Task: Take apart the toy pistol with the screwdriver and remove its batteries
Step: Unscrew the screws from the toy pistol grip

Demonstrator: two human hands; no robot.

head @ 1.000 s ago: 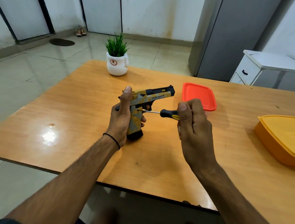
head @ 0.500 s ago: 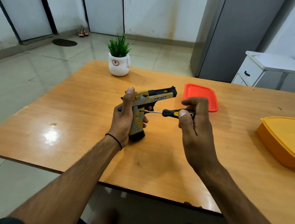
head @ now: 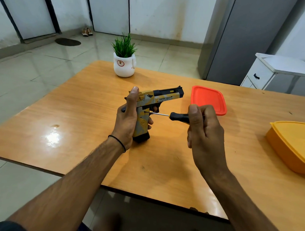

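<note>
We see the toy pistol (head: pixel 159 98), yellow and grey with a black muzzle and black base, standing upright with its butt on the surface (head: pixel 78 120) and its barrel pointing right. The left hand (head: pixel 129 117) grips its handle from behind. The screwdriver (head: pixel 179 116), with a black handle and thin metal shaft, lies level in the right hand (head: pixel 205 131), its tip touching the upper grip.

My left hand (head: pixel 129 117) grips the toy pistol (head: pixel 164 97), thumb raised, while my right hand (head: pixel 206 133) clenches the screwdriver (head: pixel 179 116), both forearms outstretched.
</note>
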